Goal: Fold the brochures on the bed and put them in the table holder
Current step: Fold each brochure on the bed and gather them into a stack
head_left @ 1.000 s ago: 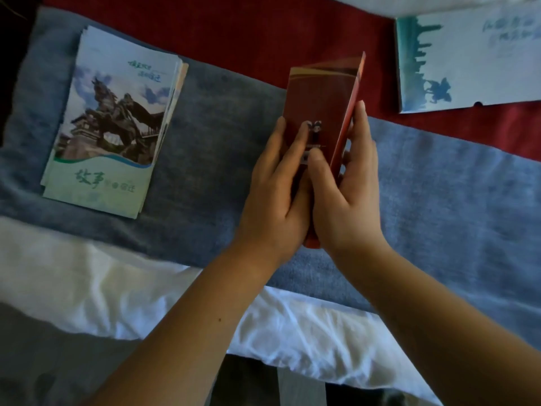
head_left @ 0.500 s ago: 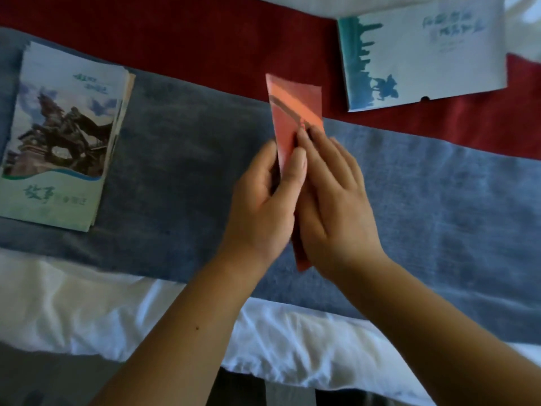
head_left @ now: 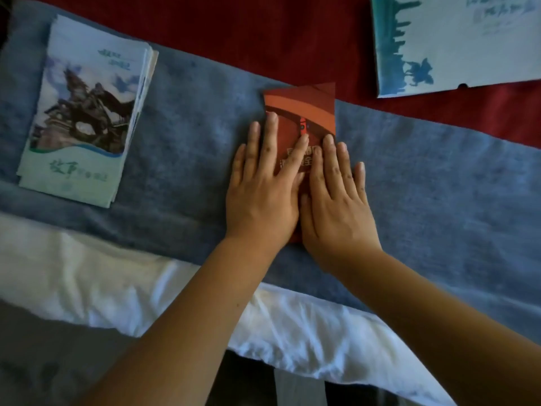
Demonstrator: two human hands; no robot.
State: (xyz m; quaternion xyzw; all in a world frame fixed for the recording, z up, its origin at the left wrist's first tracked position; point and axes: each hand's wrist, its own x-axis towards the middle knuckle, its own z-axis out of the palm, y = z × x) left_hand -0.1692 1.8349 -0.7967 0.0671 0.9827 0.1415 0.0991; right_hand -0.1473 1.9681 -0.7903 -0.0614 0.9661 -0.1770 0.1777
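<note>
A folded red brochure (head_left: 304, 109) lies flat on the blue bed runner (head_left: 424, 183) in the middle of the view. My left hand (head_left: 263, 189) presses on its left half with straight, spread fingers. My right hand (head_left: 336, 200) lies flat beside it and presses the brochure's right half. Both palms cover the lower part of the brochure. A stack of folded pale green brochures (head_left: 85, 112) with a statue picture rests on the runner at the left. An unfolded white and teal brochure (head_left: 456, 45) lies at the top right on the red cover.
The red cover (head_left: 263, 33) runs across the far side of the bed. White bedding (head_left: 102, 282) hangs over the near edge below the runner. A dark floor shows at the bottom. No table holder is in view.
The red brochure, held upright between both hands a second ago, now lies flat on the runner. Both hands have gone from gripping it to pressing down on it with flat fingers.
</note>
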